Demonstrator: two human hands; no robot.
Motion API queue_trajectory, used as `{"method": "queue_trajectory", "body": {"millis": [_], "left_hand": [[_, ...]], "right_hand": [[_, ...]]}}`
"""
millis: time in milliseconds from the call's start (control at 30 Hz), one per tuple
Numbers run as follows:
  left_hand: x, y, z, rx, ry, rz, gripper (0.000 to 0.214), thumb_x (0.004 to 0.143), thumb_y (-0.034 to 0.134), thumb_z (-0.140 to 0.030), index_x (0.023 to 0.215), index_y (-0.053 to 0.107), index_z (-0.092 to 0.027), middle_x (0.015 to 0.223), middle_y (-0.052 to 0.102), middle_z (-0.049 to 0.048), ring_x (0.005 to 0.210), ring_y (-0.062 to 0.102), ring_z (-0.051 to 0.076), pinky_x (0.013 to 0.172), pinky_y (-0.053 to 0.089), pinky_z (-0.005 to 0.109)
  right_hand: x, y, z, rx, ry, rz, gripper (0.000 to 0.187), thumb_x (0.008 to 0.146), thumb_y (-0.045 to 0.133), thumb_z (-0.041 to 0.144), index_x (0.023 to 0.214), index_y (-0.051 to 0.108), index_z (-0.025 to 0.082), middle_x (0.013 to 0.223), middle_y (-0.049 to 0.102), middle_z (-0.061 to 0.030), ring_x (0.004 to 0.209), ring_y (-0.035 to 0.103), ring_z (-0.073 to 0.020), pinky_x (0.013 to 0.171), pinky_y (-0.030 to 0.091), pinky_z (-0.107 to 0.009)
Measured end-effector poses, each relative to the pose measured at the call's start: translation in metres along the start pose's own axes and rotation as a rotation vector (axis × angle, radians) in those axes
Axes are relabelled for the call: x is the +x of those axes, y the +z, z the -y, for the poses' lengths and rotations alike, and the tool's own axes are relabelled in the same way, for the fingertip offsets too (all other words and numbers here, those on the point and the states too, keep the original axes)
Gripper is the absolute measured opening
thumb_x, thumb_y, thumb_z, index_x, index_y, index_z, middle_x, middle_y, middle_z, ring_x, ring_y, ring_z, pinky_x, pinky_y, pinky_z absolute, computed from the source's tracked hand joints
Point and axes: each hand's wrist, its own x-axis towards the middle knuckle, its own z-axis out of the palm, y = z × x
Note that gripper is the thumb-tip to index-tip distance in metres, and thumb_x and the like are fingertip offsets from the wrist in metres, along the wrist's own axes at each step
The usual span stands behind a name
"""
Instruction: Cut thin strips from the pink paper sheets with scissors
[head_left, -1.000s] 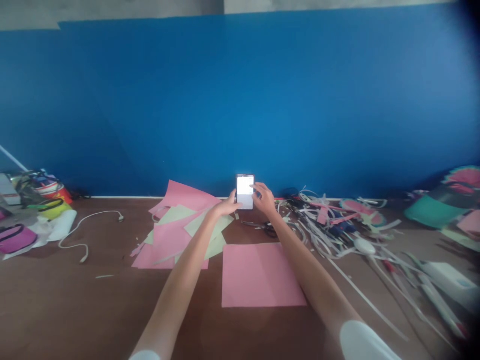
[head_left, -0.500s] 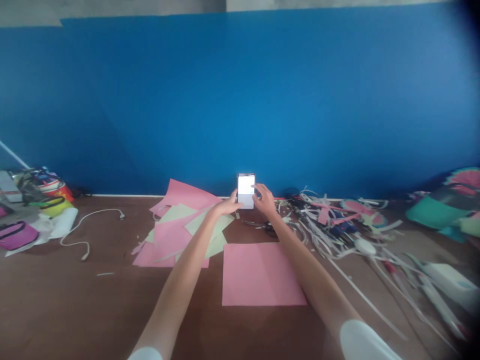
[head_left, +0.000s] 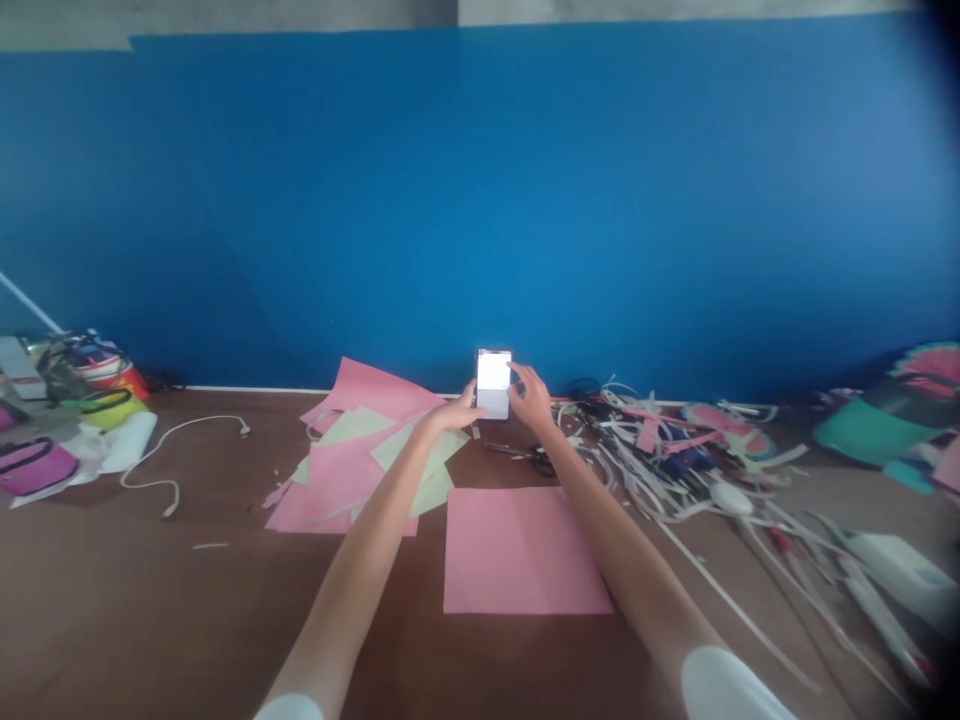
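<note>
A smartphone [head_left: 493, 372] with a bright, mostly white screen is held upright near the foot of the blue wall. My left hand [head_left: 457, 411] is closed around its lower left side, with the thumb at the front. At the right edge of the phone is my right hand [head_left: 532, 400], its index finger and thumb apart beside the screen; its other fingers are partly hidden. A flat pink sheet of paper [head_left: 517, 550] lies on the brown table, partly under my right forearm. Left of the phone is an overlapping pile of pink and pale green paper [head_left: 349, 470].
Tangled cables and white strips [head_left: 645, 450] cover the right side, near a white box [head_left: 900, 570] and a green item [head_left: 855, 430]. A white cable [head_left: 180, 425], a purple pouch [head_left: 36, 467] and a yellow pouch [head_left: 112, 410] lie left. The blue wall [head_left: 480, 200] borders the table's back.
My right index finger has shifted slightly up and right, from over the screen to its right edge. My left hand keeps hold of the smartphone.
</note>
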Motion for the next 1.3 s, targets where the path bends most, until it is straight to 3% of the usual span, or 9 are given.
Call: {"method": "queue_trajectory", "body": {"millis": [133,433,667,867,1300], "left_hand": [[0.003,0.0,0.002,0.004,0.017,-0.009,0.082,0.086,0.051,-0.046,0.152,0.005,-0.027,0.142,0.046,0.0133,0.124,0.05,0.03,0.102,0.037,0.043],[-0.003,-0.001,-0.001,0.012,-0.008,0.002,0.084,0.086,0.049,-0.049,0.152,0.0,-0.029,0.154,0.028,0.0125,0.13,0.043,0.031,0.102,0.038,0.044],[-0.005,0.0,-0.005,-0.01,0.043,0.007,0.089,0.085,0.053,-0.043,0.151,-0.005,-0.032,0.147,0.04,0.0105,0.124,0.051,0.027,0.1,0.041,0.041],[-0.008,-0.001,-0.008,0.002,0.016,0.007,0.089,0.084,0.054,-0.046,0.151,-0.001,-0.03,0.145,0.043,0.0123,0.123,0.051,0.028,0.098,0.042,0.041],[-0.002,0.0,0.0,-0.065,0.028,-0.007,0.086,0.084,0.056,-0.041,0.151,0.004,-0.03,0.14,0.048,0.0122,0.118,0.055,0.028,0.095,0.044,0.04]], "right_hand": [[0.001,-0.001,-0.001,0.008,0.002,0.004,0.052,0.076,0.044,0.012,0.126,0.054,0.022,0.115,0.061,-0.009,0.078,0.06,-0.0196,0.069,0.049,-0.034],[-0.001,0.0,-0.003,0.033,-0.023,0.009,0.047,0.076,0.045,0.014,0.121,0.056,0.02,0.112,0.062,-0.0094,0.076,0.06,-0.0187,0.068,0.049,-0.032],[-0.004,0.001,-0.005,0.002,-0.048,0.021,0.036,0.079,0.047,0.017,0.111,0.063,0.02,0.119,0.058,-0.0102,0.086,0.061,-0.0197,0.073,0.05,-0.031],[-0.004,0.002,-0.003,0.021,-0.025,0.018,0.044,0.078,0.044,0.015,0.12,0.059,0.02,0.118,0.059,-0.0098,0.084,0.06,-0.0195,0.073,0.049,-0.032],[-0.007,0.002,-0.007,0.014,-0.039,0.039,0.036,0.082,0.047,0.022,0.114,0.064,0.02,0.122,0.057,-0.0101,0.092,0.06,-0.0218,0.077,0.05,-0.033]]}}
